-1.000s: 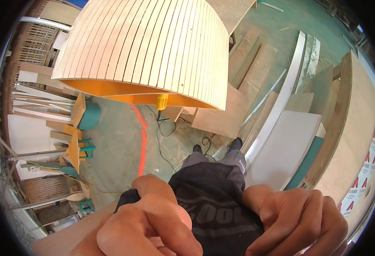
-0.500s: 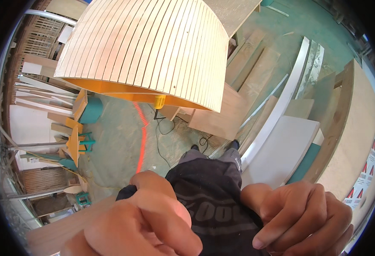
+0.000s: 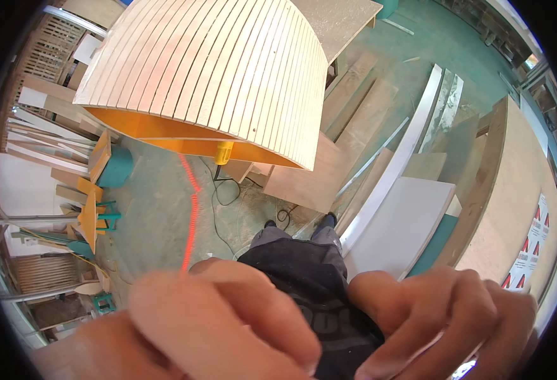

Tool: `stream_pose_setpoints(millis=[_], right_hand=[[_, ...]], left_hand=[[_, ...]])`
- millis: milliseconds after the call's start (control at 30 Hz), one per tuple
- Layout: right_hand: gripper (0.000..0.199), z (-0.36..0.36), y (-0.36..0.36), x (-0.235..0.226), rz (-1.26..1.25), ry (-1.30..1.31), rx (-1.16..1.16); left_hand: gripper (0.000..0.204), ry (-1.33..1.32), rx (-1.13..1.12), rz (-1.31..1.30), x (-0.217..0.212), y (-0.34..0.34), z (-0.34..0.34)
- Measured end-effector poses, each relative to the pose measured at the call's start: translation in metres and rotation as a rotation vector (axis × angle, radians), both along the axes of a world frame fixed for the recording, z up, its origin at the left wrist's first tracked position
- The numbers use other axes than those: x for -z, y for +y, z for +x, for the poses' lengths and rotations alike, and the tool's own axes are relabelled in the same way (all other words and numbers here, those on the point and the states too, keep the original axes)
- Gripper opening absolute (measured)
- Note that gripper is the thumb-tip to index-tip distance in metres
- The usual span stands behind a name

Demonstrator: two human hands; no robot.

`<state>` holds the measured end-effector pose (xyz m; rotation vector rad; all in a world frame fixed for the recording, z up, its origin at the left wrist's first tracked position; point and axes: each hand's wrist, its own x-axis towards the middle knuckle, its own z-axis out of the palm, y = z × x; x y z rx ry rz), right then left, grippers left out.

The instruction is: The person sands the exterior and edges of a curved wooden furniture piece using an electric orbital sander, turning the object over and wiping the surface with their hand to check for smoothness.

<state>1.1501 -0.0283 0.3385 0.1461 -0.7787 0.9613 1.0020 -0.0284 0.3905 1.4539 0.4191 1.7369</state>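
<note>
Close in front of my dark shirt, both hands are raised at the bottom of the view. My left hand is closed, its fingers curled and its front edge blurred; whatever it may hold is hidden. A gap of dark cloth separates it from my right hand, whose fingers bend inward with their tips pointing down. Nothing can be made out inside that closed hand either. Beyond them stands a curved wooden panel with many parallel grooves across it. Under its near edge a yellow-handled tool hangs with a black cord.
An orange coiled hose runs along the green floor. Long boards and a white strip lie to the right, beside a white panel. A large wooden piece stands at far right. Offcuts and a teal bin are at left.
The view has shifted, so the grooved panel and floor things appear slightly further left. My left hand has risen and turned, with its fingers nearer the middle. My right hand stays curled, slightly moved.
</note>
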Motion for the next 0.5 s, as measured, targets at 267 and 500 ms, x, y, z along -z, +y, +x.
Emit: stream_pose_setpoints(millis=[267, 500], right_hand=[[0.027, -0.032, -0.004, -0.007, -0.058, 0.074, -0.003], [0.02, -0.034, 0.009, -0.002, 0.028, 0.103, -0.357]], left_hand=[[0.018, 0.017, 0.541, -0.083, 0.032, -0.002, -0.013], [0.014, -0.083, 0.569, -0.125, 0.026, 0.009, -0.042]])
